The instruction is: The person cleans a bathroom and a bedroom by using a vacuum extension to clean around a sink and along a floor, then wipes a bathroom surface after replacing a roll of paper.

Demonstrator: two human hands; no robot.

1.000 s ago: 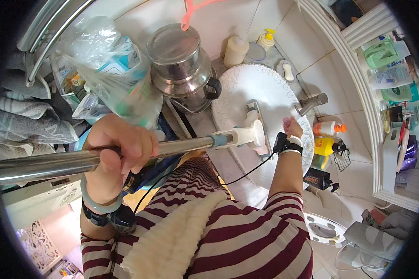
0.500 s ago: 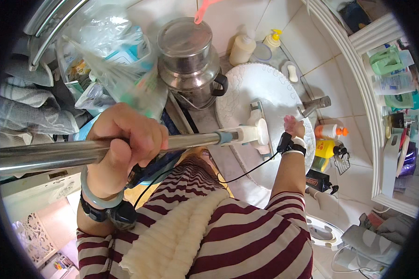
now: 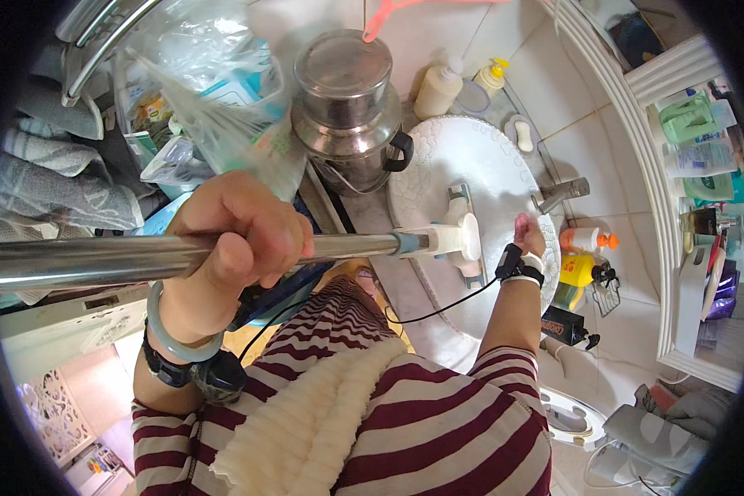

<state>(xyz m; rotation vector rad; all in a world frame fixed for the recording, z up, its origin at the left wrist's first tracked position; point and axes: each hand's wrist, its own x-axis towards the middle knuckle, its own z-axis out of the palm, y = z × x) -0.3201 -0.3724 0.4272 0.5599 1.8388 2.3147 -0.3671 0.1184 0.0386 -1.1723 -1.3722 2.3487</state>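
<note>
Your left hand [image 3: 244,231] grips a metal mop pole [image 3: 99,260] whose white head [image 3: 459,240] lies in the white basin [image 3: 471,157]. Your right hand [image 3: 527,236] rests near the tap [image 3: 562,194]

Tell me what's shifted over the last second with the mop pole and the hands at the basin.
Little. The left hand keeps its grip on the metal mop pole and has drawn a bit nearer the camera, with the view tilting slightly. The white mop head stays on the round white basin, and the right hand stays at the basin's edge near the faucet. The steel pot has not moved.
</note>
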